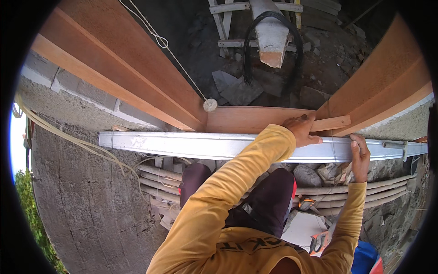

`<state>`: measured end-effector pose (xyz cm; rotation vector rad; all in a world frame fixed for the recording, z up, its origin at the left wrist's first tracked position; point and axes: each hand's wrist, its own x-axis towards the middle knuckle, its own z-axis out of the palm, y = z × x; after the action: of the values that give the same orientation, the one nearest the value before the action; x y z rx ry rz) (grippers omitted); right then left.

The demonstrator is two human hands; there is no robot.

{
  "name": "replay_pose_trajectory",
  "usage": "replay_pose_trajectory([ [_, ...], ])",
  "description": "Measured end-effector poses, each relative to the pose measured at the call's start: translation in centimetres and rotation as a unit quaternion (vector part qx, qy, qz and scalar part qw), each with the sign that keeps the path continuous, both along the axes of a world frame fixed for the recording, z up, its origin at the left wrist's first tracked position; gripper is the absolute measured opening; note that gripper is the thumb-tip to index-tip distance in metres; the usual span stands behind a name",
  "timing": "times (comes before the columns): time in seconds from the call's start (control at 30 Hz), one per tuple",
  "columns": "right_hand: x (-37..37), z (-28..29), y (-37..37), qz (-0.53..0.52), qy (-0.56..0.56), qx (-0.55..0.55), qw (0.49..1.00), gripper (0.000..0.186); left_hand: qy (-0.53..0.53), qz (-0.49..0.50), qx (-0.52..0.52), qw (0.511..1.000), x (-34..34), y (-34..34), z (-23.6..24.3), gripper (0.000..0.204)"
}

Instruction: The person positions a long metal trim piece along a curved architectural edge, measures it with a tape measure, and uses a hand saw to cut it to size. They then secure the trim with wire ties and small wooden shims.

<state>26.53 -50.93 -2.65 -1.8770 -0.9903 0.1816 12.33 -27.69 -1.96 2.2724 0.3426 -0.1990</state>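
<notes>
A long silver metal bar (182, 144) lies crosswise before me, in front of a reddish-brown wooden frame (255, 118). My left hand (300, 131) is closed at the left end of a short wooden strip (332, 123), its thumb out over the bar; its grip is partly hidden. The strip reaches the frame's right upright (378, 91). Farther right, my right hand (360, 157) curls its fingers onto the bar from the near side. A pale round plumb bob (210, 105) hangs on a string by the left upright (137, 68).
Beyond the frame are a coil of black wire (299, 50), a whitish plank (271, 34) and rubble. Several long pipes (383, 189) run below the bar. Near my legs lie a tape measure (306, 203) and an orange-handled saw (317, 242). A hose (82, 141) loops along the left wall (86, 196).
</notes>
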Motion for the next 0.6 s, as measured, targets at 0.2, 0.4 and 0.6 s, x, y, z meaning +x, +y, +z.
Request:
replay_pose_trajectory([
  [0.2, 0.4, 0.8, 0.8, -0.042, 0.036, 0.037, 0.998, 0.029, 0.031, -0.014, 0.018, 0.999, 1.0, 0.8, 0.3, 0.083],
  [0.4, -0.4, 0.5, -0.4, -0.161, 0.001, 0.133, 0.978, 0.027, 0.011, 0.016, 0.024, 1.0, 1.8, 0.3, -0.1, 0.068],
  [0.6, -2.8, -9.6, -8.1, -0.475, 0.198, 0.389, 0.764, 0.033, -0.04, 0.012, 0.037, 0.998, 1.5, 0.0, -2.5, 0.06],
])
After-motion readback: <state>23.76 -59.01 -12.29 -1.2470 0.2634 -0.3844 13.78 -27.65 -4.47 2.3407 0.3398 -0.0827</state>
